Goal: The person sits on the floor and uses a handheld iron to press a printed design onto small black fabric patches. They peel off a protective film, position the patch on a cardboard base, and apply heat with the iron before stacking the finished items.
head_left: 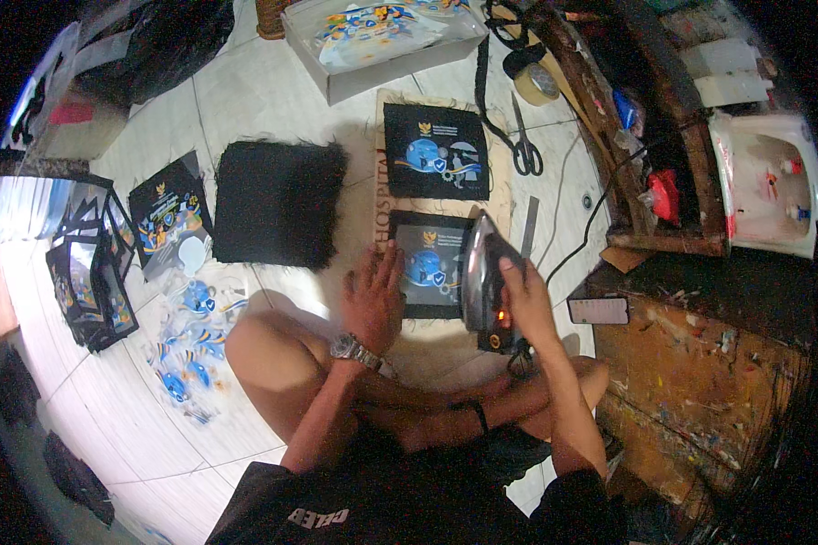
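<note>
Under the tilted iron (487, 282), the right edge of a black fabric piece (427, 263) with a blue printed emblem is hidden. It lies on a pale board on the tiled floor (245, 100). Right hand (524, 295) has its fingers wrapped around the iron's handle; left hand (373, 295) presses flat, fingers spread, on the fabric's left edge. Metal scissors (524, 145) lie beyond.

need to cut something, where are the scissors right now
In the head view the scissors lie on the floor right of the upper black printed piece, below the tape roll.
</note>
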A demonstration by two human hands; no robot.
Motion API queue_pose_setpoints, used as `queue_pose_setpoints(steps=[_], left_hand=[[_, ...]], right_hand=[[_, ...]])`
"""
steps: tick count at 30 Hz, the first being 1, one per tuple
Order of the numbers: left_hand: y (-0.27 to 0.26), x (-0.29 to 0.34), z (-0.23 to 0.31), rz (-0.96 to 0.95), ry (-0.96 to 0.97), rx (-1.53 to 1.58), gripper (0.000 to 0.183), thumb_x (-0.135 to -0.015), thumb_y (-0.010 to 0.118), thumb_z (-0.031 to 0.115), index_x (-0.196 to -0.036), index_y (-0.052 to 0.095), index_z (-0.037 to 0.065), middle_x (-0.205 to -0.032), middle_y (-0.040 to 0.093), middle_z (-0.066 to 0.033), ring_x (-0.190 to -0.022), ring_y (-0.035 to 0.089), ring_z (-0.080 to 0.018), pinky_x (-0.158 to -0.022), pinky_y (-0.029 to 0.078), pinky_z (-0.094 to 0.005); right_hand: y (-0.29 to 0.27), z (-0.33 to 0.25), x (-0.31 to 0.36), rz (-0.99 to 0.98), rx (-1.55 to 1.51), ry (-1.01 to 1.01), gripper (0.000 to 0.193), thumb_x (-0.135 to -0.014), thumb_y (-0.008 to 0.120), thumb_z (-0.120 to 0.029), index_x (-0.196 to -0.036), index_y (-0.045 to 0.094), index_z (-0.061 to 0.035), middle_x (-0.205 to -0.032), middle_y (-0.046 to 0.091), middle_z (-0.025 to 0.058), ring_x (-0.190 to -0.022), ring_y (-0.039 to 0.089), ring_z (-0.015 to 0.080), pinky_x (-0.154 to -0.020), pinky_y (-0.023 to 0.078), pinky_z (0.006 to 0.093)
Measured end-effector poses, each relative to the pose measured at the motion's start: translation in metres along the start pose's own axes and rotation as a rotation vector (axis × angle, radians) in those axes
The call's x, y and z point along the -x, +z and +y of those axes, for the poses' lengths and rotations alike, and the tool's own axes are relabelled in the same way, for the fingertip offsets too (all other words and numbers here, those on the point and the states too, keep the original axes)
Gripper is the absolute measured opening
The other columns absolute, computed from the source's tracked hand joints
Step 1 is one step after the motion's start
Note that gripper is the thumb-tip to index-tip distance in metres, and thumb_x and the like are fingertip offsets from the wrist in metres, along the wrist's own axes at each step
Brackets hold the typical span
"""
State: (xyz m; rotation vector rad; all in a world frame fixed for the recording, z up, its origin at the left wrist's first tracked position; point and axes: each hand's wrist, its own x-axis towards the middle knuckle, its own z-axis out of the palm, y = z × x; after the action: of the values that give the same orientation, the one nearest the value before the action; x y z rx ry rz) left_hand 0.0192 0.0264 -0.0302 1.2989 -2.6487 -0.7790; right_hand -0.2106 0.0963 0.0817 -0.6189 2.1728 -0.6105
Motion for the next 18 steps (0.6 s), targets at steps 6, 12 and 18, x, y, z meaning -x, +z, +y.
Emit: queue_pose_setpoints(steps=[6,12,18], left_hand=[[0.029,0.005,-0.011,0.082,-0.039,-0.192,0.064,-0.091,0.055,0.019,-0.153,0.039,0.014,-0.165,0.027,-0.005,-0.151,0.025,-0.0259,-0.112,0.034,-0.0604],[-0.005,0.001,-0.003,0.018,0.024,-0.061,0.056,-0.091,0.055,0.021,-0.146,0.048,0.013,-0.161,0.032,-0.0086,-0.149,0.029,-0.0288,-0.109,0.033,-0.0638],[-0.007,-0.006,0.003,-0.013,-0.008,-0.03,0.054,-0.09,0.058,0.02,-0.143,0.051,0.013,-0.16,0.034,-0.0094,-0.148,0.031,-0.0287,-0.11,0.033,-0.0623]], right_hand=[[0.051,-0.013,-0.007,-0.035,0.041,-0.043,0.051,-0.104,0.05,-0.042,-0.115,0.062,0.0067,-0.097,0.067,0.0245,-0.091,0.065,0.0377,-0.083,0.05,0.0481],[0.035,0.062,-0.057,0.278,0.143,-0.305,0.059,-0.101,0.051,-0.055,-0.102,0.06,0.0033,-0.064,0.048,0.0011,-0.048,0.041,0.0127,-0.043,0.032,0.0297],[0.025,0.022,-0.04,0.068,0.136,-0.054,0.066,-0.104,0.046,-0.05,-0.127,0.056,0.0113,-0.122,0.062,0.0291,-0.112,0.059,0.0421,-0.102,0.042,0.0448]])
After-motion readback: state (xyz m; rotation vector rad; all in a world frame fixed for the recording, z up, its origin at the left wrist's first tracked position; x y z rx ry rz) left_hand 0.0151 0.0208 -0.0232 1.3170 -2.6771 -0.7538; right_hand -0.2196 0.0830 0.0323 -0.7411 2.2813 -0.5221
